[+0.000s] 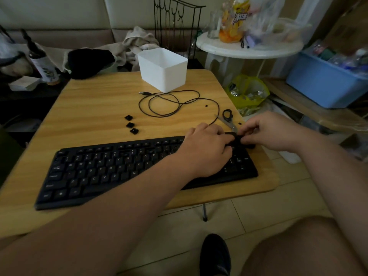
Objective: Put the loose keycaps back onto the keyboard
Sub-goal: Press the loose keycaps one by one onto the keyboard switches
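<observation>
Both my hands, left hand (207, 148) and right hand (266, 132), curl fingers together pinching something dark over the keyboard (119, 168) at the table's (89, 100) right edge; three loose keycaps (130, 124) remain mid-table.

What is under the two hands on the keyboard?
The left hand and right hand cover the keyboard's right end. Something black shows between them; the keys beneath are hidden.
</observation>
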`<state>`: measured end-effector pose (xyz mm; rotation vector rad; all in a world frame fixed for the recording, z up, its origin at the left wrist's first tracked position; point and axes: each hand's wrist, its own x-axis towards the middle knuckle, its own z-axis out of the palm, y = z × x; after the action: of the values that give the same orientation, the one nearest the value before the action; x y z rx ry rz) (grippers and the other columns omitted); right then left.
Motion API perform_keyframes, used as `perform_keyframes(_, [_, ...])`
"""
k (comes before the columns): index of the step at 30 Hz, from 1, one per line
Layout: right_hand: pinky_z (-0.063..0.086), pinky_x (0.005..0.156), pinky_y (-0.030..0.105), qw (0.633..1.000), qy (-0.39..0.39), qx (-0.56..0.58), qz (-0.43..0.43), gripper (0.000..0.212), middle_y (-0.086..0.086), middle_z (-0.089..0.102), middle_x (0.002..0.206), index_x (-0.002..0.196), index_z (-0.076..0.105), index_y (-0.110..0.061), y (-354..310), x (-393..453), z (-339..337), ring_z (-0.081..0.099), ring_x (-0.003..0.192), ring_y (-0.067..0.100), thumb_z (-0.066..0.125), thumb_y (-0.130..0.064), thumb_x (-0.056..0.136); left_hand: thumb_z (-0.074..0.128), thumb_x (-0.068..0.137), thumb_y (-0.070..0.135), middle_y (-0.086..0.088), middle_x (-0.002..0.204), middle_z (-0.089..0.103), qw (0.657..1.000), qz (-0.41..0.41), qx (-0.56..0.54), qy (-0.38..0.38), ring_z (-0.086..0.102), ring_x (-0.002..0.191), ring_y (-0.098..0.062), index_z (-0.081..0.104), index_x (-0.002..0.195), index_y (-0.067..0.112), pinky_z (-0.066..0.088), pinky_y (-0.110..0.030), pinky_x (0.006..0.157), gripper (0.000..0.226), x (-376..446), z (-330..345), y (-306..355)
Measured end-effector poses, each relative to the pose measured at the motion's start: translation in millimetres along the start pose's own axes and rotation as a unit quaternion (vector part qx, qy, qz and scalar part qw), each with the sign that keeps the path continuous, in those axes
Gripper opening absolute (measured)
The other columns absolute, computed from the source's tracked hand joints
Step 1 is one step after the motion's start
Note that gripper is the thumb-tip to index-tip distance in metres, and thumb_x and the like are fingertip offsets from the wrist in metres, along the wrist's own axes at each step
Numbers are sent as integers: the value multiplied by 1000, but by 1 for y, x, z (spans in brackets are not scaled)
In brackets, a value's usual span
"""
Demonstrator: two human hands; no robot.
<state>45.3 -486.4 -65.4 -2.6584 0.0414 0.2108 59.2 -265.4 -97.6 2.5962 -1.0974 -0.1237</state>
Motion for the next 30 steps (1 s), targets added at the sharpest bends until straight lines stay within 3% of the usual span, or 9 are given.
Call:
perform_keyframes(4, [43,65,23,1000,-3,-11,-16,20,-20,71,81,90,77,-42,-3,2,0,61,71,-11,85,-25,84,35,107,41,6,149,45,1000,-6,19,19,33,139,-27,50,151,37,29,-50,112,46,1,6,-2])
perform_keyframes(10, [38,48,5,1000,-1,0,9,16,-10,73,81,89,81,-30,-9,7,2,60,62,-10,84,-15,84,32,107,44,4,149,40,999,-2,51,17,30,138,-28,43,154,42,26,-50,111,49,0,11,2])
perform_keyframes(16, [40,53,14,999,-12,-25,20,16,-11,73,80,88,81,-33,-17,6,1,64,70,2,81,-17,88,32,106,43,3,152,38,998,4,53,15,29,141,-28,43,154,42,25,-51,113,49,-1,11,-1])
perform_keyframes(23, [38,53,14,1000,8,-18,8,20,-16,69,72,80,78,-35,-18,2,3,58,62,-12,82,-17,87,31,106,44,5,152,38,998,5,54,13,28,142,-27,42,154,42,25,-50,113,49,-1,11,-1])
perform_keyframes(30, [40,61,20,999,13,-50,4,21,-13,72,90,84,77,-35,-24,6,6,62,84,2,75,-16,92,31,106,44,1,152,39,997,7,70,21,30,141,-30,42,155,42,27,-52,113,50,-2,12,1])
